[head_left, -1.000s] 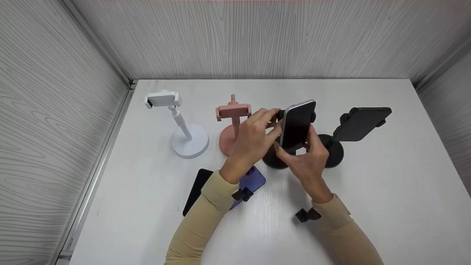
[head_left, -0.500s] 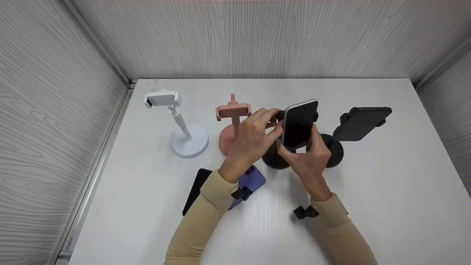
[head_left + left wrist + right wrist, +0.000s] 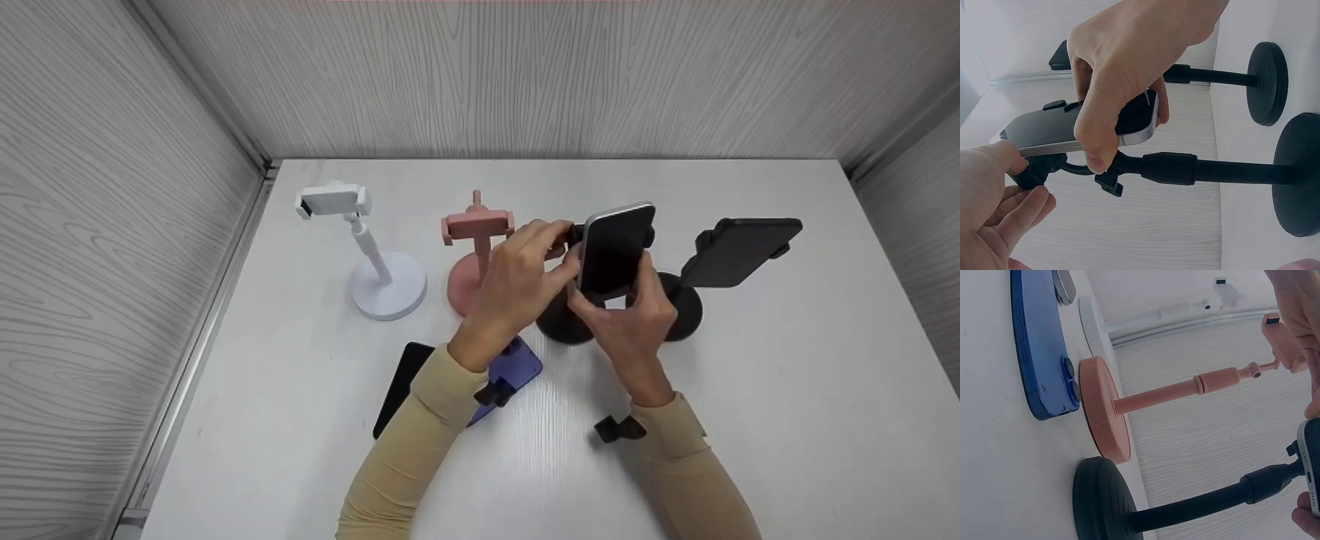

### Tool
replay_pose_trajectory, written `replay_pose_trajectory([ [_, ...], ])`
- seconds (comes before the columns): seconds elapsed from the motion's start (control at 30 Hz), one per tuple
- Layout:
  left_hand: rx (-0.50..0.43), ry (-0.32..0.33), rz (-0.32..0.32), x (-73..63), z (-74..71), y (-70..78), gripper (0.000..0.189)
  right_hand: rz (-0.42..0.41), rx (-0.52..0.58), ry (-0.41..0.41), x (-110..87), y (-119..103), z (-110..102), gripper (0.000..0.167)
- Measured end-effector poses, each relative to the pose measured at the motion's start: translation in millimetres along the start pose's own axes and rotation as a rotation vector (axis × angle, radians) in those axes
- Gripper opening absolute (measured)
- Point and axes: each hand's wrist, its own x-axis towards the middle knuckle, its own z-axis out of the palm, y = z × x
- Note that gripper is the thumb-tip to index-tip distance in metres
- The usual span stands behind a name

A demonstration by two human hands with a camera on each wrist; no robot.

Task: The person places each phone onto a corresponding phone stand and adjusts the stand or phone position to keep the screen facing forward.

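A silver-edged phone [image 3: 616, 251] with a dark screen stands tilted at the head of a black phone stand [image 3: 562, 322], with parts of the stand's clamp showing on both sides. My left hand [image 3: 521, 274] pinches the clamp's left arm [image 3: 1031, 173] between thumb and fingers, beside the phone's edge. My right hand [image 3: 634, 322] grips the phone's lower end, thumb on one long edge and fingers on the other. The back of the phone is hidden in the head view. The stand's stem [image 3: 1196, 506] shows in the right wrist view.
Close on the right, another black stand [image 3: 681, 311] carries a dark phone [image 3: 739, 251]. A pink stand [image 3: 478, 225] and a white stand [image 3: 386, 289] stand to the left. A blue phone [image 3: 517, 367] and a black phone [image 3: 405, 382] lie under my left forearm.
The phone has shifted slightly right and turned a little. My right hand has moved slightly up and to the right with it; my left hand keeps its pinch on the clamp.
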Motion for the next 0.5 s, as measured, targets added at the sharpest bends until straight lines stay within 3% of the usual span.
replay_pose_trajectory([
  [0.5, 0.004, 0.036, 0.050, -2.1, 0.0, -2.2, 0.024, -0.014, -0.091, 0.053, -2.6, -0.4, 4.5, 0.076],
])
